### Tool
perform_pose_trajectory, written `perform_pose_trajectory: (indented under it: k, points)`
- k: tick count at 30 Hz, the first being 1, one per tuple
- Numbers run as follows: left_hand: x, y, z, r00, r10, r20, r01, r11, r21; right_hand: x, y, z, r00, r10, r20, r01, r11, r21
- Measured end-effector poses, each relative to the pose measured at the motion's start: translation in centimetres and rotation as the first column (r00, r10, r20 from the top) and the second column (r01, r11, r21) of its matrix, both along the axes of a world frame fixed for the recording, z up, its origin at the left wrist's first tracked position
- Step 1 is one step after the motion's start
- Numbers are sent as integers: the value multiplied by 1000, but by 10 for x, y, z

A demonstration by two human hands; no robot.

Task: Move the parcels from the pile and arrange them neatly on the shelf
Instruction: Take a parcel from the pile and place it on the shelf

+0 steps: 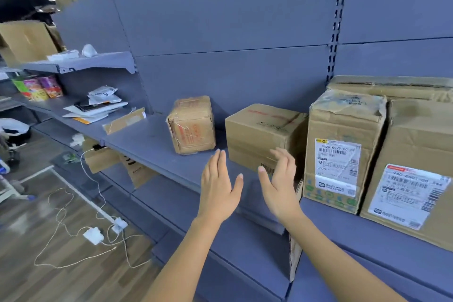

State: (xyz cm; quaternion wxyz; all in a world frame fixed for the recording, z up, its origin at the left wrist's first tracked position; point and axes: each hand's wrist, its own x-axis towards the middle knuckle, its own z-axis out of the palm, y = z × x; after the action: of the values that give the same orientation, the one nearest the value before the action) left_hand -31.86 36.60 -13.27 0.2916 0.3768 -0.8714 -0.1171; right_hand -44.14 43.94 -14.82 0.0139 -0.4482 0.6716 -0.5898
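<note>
Reaching in from below, two bare forearms are ending in palms that are facing each other at the front edge of the shelf (147, 140). The left grip (218, 186) is hovering with fingers straight and thumb spread, holding nothing.

Beyond it, the small taped parcel (191, 125) is sitting alone mid-shelf, turned a little askew. Its crumpled, tape-wrapped skin is looking soft at the corners and probably slick, so it is likely calling for a flat palm on each side rather than a pinch.

Next along, the low brown parcel (262, 135) is standing near the front edge, just beside the tall labelled parcel (343, 152). The right grip (279, 184) is also spread and empty, its fingers lying across the low parcel's front right corner; whether they are touching the cardboard, I cannot tell. This carton is looking stiff and square, probably of moderate weight, and best taken by squeezing its two side faces low down.

At the shelf's right end, the tall parcel, dented on top, is standing against the large parcel (411, 179). No pile is showing.
</note>
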Motion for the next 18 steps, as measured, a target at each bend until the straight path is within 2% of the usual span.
perform_pose_trajectory:
  k: [4,7,9,12,15,18]
  points:
    - [-2,-39,4,990,-133,-40,135,989,52,2,-25,4,983,-183,3,183,982,-40]
    - [-1,-76,16,976,-178,-129,195,971,136,1,-42,21,953,-302,20,302,951,-61]
    - [-6,-101,29,951,-190,-243,248,940,235,-8,-52,33,927,-374,33,375,927,-23]
    - [-20,-126,51,903,-167,-396,337,846,412,-20,-56,42,900,-428,85,418,902,109]
    - [-33,-140,59,872,-137,-469,395,762,513,-16,-50,40,871,-490,-44,491,859,144]
    - [-34,-143,50,845,-121,-520,444,700,560,-2,-45,43,846,-511,-153,527,845,91]
